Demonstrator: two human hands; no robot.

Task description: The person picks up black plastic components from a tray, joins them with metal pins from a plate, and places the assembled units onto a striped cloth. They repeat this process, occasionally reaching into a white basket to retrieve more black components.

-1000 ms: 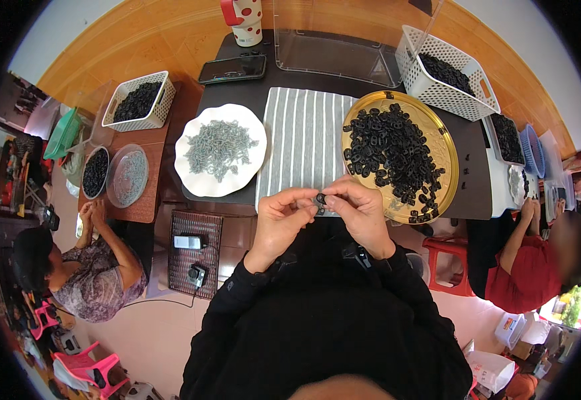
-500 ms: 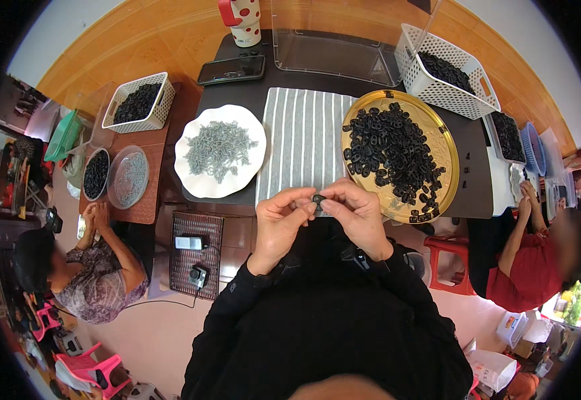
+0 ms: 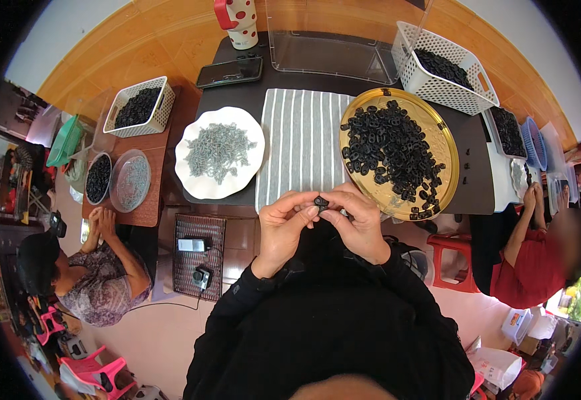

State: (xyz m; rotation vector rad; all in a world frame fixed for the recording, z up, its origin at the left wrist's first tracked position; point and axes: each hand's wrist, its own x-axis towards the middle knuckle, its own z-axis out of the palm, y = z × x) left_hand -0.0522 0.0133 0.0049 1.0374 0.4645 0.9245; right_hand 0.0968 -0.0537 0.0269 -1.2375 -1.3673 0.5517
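Note:
Between the fingertips of both hands is a small black plastic piece (image 3: 321,202), held just off the near edge of a grey-and-white striped cloth (image 3: 304,140). My left hand (image 3: 282,223) pinches it from the left, my right hand (image 3: 357,223) from the right. Fingers cover part of the piece. Right of the cloth, a round gold tray (image 3: 445,143) bears a heap of similar black pieces (image 3: 390,147). On the left, a white wavy-edged plate (image 3: 187,179) carries a pile of small silvery metal parts (image 3: 218,150).
A phone (image 3: 230,71), a red-dotted tumbler (image 3: 242,27) and a clear plastic bin (image 3: 334,57) stand along the back. A white basket (image 3: 477,100) of black parts sits far right. Co-workers sit at both sides; a wicker stand (image 3: 182,280) is lower left.
The fingers have shifted slightly around the black piece, which now shows turned differently. Both hands remain together in nearly the same place; the view has moved a little.

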